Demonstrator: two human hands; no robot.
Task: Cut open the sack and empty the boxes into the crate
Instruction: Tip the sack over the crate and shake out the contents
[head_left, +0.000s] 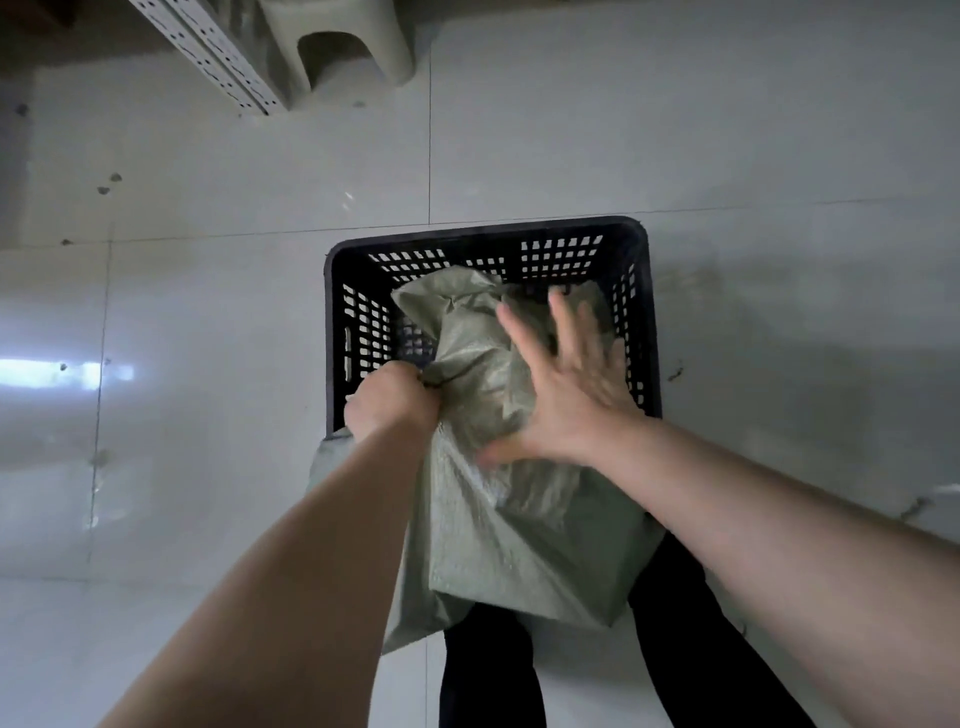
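Over crate near edge: sack, far end down inside. Left hand gripping sack's left side; right hand flat on top, fingers wide. No boxes seen. Likely tipping step; next, lift and shake.

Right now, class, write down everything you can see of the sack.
The sack is grey-green woven plastic by its look, creased and bulging with boxy shapes. Its far end lies in the black crate; its near end overhangs the near rim. The left grip clutches a bunched fold; the right grip lies spread on top, blurred.
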